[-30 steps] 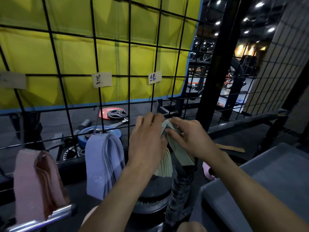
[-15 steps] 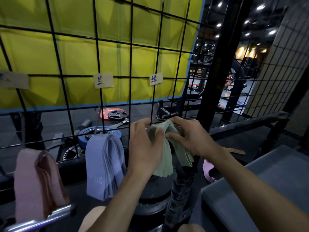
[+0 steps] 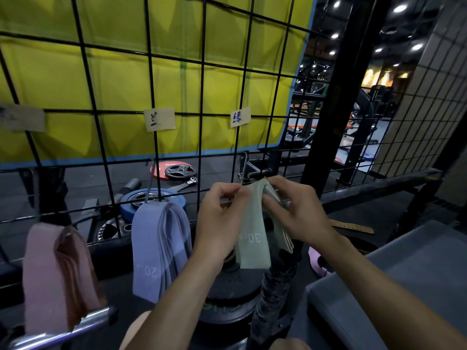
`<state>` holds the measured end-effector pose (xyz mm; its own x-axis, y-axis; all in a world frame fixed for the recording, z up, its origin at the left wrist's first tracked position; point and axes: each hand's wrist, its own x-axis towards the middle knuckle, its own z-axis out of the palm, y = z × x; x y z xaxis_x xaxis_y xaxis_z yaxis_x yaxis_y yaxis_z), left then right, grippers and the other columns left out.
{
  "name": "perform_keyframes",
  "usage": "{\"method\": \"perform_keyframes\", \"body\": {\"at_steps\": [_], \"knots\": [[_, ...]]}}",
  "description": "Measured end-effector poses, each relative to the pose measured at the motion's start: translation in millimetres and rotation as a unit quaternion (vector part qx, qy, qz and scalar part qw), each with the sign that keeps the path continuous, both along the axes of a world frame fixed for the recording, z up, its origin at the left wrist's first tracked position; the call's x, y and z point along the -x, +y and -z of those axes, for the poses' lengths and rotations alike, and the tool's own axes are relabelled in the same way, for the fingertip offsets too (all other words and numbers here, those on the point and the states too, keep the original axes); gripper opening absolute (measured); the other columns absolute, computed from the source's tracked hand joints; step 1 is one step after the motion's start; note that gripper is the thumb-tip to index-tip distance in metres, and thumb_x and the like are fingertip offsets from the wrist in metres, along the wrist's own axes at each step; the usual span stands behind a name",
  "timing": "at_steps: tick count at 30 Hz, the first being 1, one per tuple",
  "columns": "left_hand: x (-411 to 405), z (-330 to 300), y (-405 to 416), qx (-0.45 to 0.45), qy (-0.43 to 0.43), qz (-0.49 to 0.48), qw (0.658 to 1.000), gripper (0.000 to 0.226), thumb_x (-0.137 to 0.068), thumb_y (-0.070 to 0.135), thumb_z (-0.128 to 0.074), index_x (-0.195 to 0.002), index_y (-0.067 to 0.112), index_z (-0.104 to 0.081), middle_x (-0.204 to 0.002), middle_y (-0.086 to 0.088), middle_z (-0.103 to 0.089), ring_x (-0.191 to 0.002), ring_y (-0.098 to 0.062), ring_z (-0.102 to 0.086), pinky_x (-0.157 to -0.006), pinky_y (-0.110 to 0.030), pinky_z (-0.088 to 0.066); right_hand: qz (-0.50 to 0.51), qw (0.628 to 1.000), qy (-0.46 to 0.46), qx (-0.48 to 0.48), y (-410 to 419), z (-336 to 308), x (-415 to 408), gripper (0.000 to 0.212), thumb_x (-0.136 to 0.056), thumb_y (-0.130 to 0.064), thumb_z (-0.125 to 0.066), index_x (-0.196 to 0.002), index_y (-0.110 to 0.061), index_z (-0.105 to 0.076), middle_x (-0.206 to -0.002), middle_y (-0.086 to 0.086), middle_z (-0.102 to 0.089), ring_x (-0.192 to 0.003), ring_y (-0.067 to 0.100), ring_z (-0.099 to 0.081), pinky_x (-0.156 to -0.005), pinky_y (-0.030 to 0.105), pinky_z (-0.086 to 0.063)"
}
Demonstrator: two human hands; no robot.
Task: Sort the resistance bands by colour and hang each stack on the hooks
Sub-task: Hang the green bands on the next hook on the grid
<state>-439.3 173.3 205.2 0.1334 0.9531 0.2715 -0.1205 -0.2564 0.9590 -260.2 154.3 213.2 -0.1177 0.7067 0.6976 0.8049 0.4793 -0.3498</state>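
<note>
A stack of green resistance bands, marked 30, droops in front of the black wire grid under the right paper label. My left hand pinches the stack's top left edge. My right hand grips its top from the right, fingers curled over the fold. A hook is hidden behind the hands. A stack of blue bands, marked 20, hangs on a hook under the middle label. Further left hangs a stack of pink bands.
A grey padded bench stands at the lower right, with a pink object beside it. Black weight plates are stacked below my hands. Beyond the grid lie a blue plate and a red plate. A chrome bar crosses the lower left.
The green stack has been lifted slightly and now hangs more spread out, showing its 30 mark. My left hand has shifted from covering the stack to pinching its upper left edge.
</note>
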Motion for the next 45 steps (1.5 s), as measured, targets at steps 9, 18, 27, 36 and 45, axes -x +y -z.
{"method": "perform_keyframes", "body": {"at_steps": [9,18,27,36,45], "knots": [[2.7,-10.1,7.3,0.003,0.082,0.001,0.997,0.024,-0.095,0.051,-0.057,-0.093,0.028,-0.056,-0.089,0.0,-0.066,-0.074,-0.014,-0.062,-0.064,-0.03,-0.046,0.005,0.998,-0.058,-0.026,1.1,4.0,3.0,0.035,-0.089,-0.026,-0.076,-0.121,-0.016,-0.066,-0.106,-0.006,-0.072,-0.091,0.005,-0.065,-0.075,0.016,-0.048],[-0.4,-23.0,15.6,0.063,0.083,0.052,0.993,0.051,-0.076,0.068,-0.07,-0.094,0.025,-0.05,-0.099,-0.013,-0.073,-0.083,-0.025,-0.073,-0.079,-0.045,-0.058,0.049,0.99,-0.127,-0.038,3.9,9.2,-3.4,0.027,-0.098,-0.024,-0.065,-0.124,-0.019,-0.065,-0.117,-0.006,-0.068,-0.097,0.019,-0.068,-0.078,0.035,-0.055],[0.5,-17.9,22.1,0.09,-0.011,0.092,0.992,0.033,-0.088,0.025,-0.077,-0.098,0.019,-0.046,-0.09,-0.014,-0.07,-0.062,-0.017,-0.065,-0.062,-0.032,-0.052,0.069,0.972,-0.208,-0.088,6.5,9.6,-0.5,0.023,-0.1,-0.025,-0.054,-0.117,-0.015,-0.067,-0.107,-0.001,-0.07,-0.077,0.024,-0.063,-0.069,0.028,-0.045],[1.0,-14.9,14.6,0.072,0.024,0.065,0.995,0.039,-0.091,0.045,-0.069,-0.113,0.022,-0.045,-0.101,-0.016,-0.072,-0.066,-0.014,-0.067,-0.062,-0.031,-0.055,0.035,0.996,-0.068,-0.05,1.0,16.7,13.5,0.029,-0.096,-0.017,-0.067,-0.125,-0.015,-0.066,-0.112,-0.003,-0.071,-0.096,0.013,-0.068,-0.079,0.03,-0.054],[18.1,-2.4,-13.8,-0.017,0.059,0.041,0.997,0.019,-0.105,0.023,-0.04,-0.118,0.037,-0.044,-0.091,-0.001,-0.064,-0.075,-0.024,-0.065,-0.068,-0.049,-0.057,-0.058,0.973,0.16,0.154,-15.7,14.4,26.8,0.026,-0.1,-0.027,-0.06,-0.126,-0.027,-0.059,-0.1,-0.004,-0.076,-0.09,0.009,-0.073,-0.073,0.033,-0.059]]}}
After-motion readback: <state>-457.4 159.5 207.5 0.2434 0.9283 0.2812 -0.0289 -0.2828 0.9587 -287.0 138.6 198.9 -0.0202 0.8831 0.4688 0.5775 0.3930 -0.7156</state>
